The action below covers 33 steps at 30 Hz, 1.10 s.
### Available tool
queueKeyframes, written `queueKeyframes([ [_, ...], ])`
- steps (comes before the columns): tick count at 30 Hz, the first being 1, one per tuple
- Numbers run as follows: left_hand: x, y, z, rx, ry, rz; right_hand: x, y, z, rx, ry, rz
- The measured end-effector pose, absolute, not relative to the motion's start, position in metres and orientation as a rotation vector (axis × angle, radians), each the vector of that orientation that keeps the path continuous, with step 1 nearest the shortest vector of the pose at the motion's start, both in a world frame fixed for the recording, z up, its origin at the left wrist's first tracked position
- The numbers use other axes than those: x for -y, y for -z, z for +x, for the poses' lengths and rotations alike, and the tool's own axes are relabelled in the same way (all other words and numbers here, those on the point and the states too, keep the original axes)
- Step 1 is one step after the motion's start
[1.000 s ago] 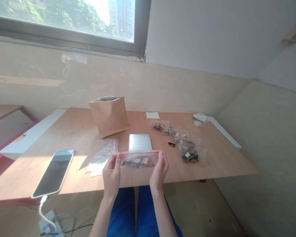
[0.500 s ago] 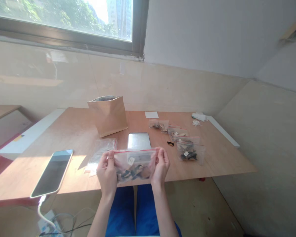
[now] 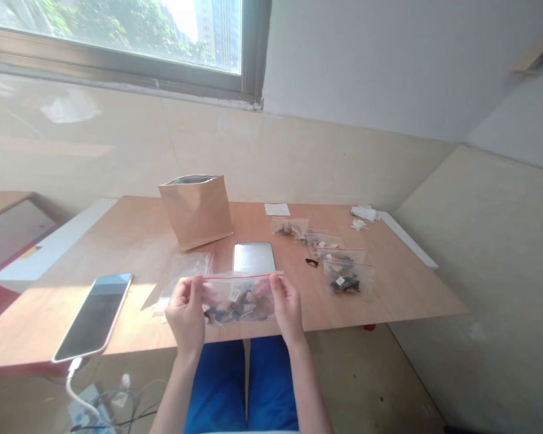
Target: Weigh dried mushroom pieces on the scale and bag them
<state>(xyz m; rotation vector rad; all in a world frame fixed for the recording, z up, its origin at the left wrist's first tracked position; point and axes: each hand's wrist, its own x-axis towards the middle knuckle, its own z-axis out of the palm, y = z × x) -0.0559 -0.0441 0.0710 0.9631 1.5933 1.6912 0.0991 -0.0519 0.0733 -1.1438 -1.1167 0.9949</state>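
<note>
While the left fingers (image 3: 196,289) pinch the clear bag (image 3: 239,304), the right fingers (image 3: 278,288) grip its other corner.

A red-sealed zip bag (image 3: 239,301) of what appear to be dried pieces is held at its top corners by both hands (image 3: 186,310).

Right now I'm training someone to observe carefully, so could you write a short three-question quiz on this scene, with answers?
1. What do the left hand and right hand hold between them?
A) a sheet of white paper
B) a clear zip bag with dark and tan pieces inside
C) a loose dark piece

2. True or false: the brown paper bag stands with its mouth open.

3. Fill in: a white ____ is plugged into the phone.

Key: 1 B; 2 true; 3 cable.
</note>
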Motion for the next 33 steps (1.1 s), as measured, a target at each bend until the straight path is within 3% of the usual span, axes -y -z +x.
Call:
queueKeyframes([
  [8, 0.047, -0.06, -0.053, -1.493, -1.624, 0.99, 0.048, -0.064, 0.09, 0.777, -0.808, -1.236],
  [27, 0.055, -0.068, -0.047, -1.388, -1.603, 0.956, 0.055, -0.067, 0.099, 0.928, -0.667, -1.313],
  [33, 0.057, -0.068, -0.041, -1.371, -1.654, 0.908, 0.053, -0.068, 0.104, 0.929, -0.761, -1.292],
])
